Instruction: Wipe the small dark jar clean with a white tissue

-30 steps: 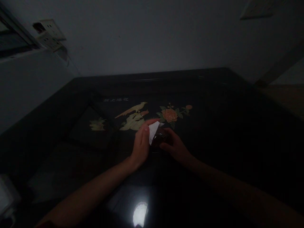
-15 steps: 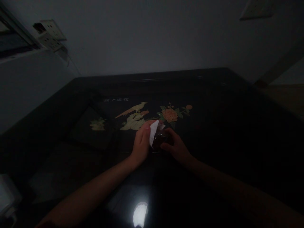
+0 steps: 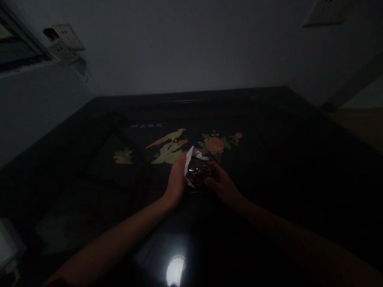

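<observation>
The scene is very dark. My left hand [image 3: 176, 181] is closed on a white tissue [image 3: 190, 156] and presses it against a small dark shiny object [image 3: 198, 172], perhaps a glass cup. My right hand [image 3: 221, 183] is wrapped round that object from the right, holding it just above the black lacquered table [image 3: 269, 159]. The two hands meet over the table's middle, close to the painted bird and flower. What the object is I cannot make out for certain.
The table top bears a painted bird [image 3: 167, 145], an orange flower [image 3: 214, 144] and a line of small characters [image 3: 146, 125]. Wall sockets [image 3: 64, 42] sit at the upper left. A pale object [image 3: 7, 247] lies at the lower left edge.
The tissue has shifted from the object's left side to over and behind it, and the dark object has tilted so more of its shiny surface shows. Both hands stay in place.
</observation>
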Tool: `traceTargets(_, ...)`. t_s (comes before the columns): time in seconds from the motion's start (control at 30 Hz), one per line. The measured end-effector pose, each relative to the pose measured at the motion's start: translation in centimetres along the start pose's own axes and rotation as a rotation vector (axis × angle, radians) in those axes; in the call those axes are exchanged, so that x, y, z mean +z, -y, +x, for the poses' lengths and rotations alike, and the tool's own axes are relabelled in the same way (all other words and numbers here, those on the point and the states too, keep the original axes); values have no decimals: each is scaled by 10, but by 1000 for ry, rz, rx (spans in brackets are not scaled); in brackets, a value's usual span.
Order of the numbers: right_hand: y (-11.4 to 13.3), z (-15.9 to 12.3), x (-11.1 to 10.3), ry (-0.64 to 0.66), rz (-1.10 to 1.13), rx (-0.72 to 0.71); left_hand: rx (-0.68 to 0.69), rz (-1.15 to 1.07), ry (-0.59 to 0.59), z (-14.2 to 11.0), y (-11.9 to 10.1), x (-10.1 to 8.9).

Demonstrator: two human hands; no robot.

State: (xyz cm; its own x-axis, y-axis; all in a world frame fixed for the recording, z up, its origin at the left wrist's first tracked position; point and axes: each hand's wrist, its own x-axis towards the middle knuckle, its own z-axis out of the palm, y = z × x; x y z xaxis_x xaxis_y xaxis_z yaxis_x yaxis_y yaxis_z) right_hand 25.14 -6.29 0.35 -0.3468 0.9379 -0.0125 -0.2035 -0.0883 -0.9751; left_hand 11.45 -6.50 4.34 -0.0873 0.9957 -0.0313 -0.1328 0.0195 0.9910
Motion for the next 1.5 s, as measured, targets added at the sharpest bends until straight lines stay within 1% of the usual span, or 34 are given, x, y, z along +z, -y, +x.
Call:
traceTargets(0.17, -2, -1, 2, -39, -49, -43, 525, 418, 132, -4, 2, -10)
traceTargets(0.2, -2, -1, 2, -42, -55, -50, 613, 500, 167, -4, 1, -12)
traceTargets(0.27, -3, -1, 2, -45, -76, -56, 724, 632, 242, -2, -1, -14)
traceTargets(0.33, -3, -1, 2, -48, -92, -60, 753, 687, 300, -1, -3, -15)
traceTargets(0.37, -2, -2, 2, -45, -94, -62, 738, 677, 307, 0, -4, -15)
traceTargets(0.43, -1, -2, 2, -37, -93, -62, 650, 589, 274, 0, -5, -14)
traceTargets(0.47, 0, -2, 2, -35, -98, -62, 580, 517, 238, 0, -5, -13)
traceTargets(0.53, 1, -3, 1, -36, -117, -57, 397, 360, 161, -1, -3, -11)
traceTargets(0.63, 2, -3, 1, -35, -120, -37, 127, 157, 97, 0, 3, -9)
traceTargets(0.77, 2, -1, 0, -33, -74, -8, -61, -20, -5, 3, 5, -4)
traceTargets(0.83, 2, 0, -1, -30, -74, -18, -185, -126, -5, 3, 1, -1)
traceTargets(0.87, 2, 0, -2, -25, -74, -22, -249, -184, 24, 4, -1, 1)
traceTargets(0.9, 2, 0, -2, -18, -67, -24, -293, -231, 50, 3, -4, 2)
traceTargets(0.97, 3, 1, -1, -5, -39, -17, -332, -284, 76, 3, -8, 4)
traceTargets(1.07, 2, 1, 1, -10, -2, -9, -318, -280, 39, 2, -7, 3)
traceTargets(1.13, 2, 1, 2, -17, 2, -10, -267, -228, 25, 2, -2, 1)
traceTargets(1.2, 3, 1, 2, -21, -5, -6, -147, -127, 33, 0, 2, -2)
traceTargets(1.37, 4, -1, 3, -43, -25, 2, 276, 239, 70, -7, 4, -7)
traceTargets(1.43, 4, -2, 4, -57, -32, -18, 463, 383, 111, -8, 2, -8)
traceTargets(1.5, 3, -2, 5, -65, -28, -31, 632, 517, 180, -6, 0, -10)
